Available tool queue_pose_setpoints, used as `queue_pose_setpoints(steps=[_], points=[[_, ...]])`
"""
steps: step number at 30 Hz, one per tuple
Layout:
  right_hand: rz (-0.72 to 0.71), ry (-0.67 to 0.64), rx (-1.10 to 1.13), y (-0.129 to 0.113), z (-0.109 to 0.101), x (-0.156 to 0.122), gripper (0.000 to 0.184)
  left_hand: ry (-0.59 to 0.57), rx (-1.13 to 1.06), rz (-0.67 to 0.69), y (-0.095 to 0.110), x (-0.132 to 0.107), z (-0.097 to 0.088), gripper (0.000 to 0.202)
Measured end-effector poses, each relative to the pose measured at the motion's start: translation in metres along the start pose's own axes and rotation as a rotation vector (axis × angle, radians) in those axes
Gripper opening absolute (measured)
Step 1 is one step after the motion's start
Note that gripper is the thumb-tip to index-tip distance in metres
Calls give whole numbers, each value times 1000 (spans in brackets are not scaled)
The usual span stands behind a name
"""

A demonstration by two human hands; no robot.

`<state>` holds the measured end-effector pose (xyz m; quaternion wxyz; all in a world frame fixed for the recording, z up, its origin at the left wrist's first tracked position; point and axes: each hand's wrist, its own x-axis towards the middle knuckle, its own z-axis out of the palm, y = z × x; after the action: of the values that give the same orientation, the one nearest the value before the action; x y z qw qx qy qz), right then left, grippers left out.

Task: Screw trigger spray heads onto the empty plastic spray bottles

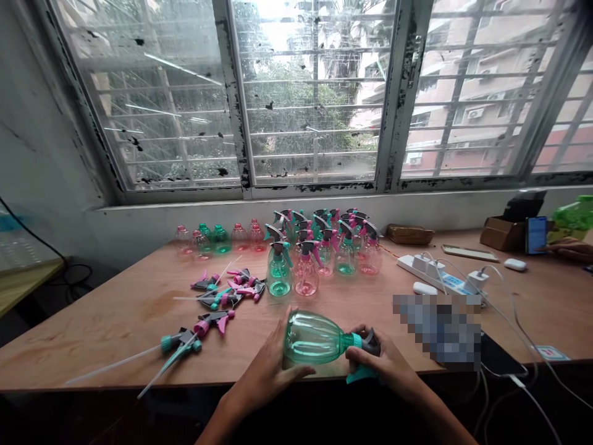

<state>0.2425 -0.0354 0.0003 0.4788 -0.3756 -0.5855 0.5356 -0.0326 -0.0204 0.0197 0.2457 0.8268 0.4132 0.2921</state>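
A clear green spray bottle (pixel 312 339) lies sideways in the air at the table's front edge, its base to the left. My left hand (pixel 278 355) is wrapped round the base end. On the right, my right hand (pixel 375 352) grips the grey and turquoise spray head (pixel 369 343), which sits on the bottle's neck. Left of my hands, several loose spray heads (pixel 213 321) in pink, turquoise and grey lie on the table, some with white tubes. Just beyond stand several green and pink bottles (pixel 306 278) with spray heads on.
Several headless bottles (pixel 221 240) stand at the back left. To the right are a power strip (pixel 438 275) with cables, a white earbud case (pixel 425 289), a dark phone (pixel 503 355) and a blurred-out patch (pixel 440 330). Another person's hand (pixel 572 248) is by an upright phone (pixel 536 235).
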Motion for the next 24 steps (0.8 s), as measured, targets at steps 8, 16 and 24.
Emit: queue_pose_setpoints(steps=[8,16,24], points=[[-12,0,0,1,0,-1,37,-20,-115,17,-1,0,2,120],[-15,1,-11,3,-1,0,38,6,-31,-3,6,-1,-2,100],[-25,0,-43,3,-1,0,38,4,-43,-19,3,1,0,117]])
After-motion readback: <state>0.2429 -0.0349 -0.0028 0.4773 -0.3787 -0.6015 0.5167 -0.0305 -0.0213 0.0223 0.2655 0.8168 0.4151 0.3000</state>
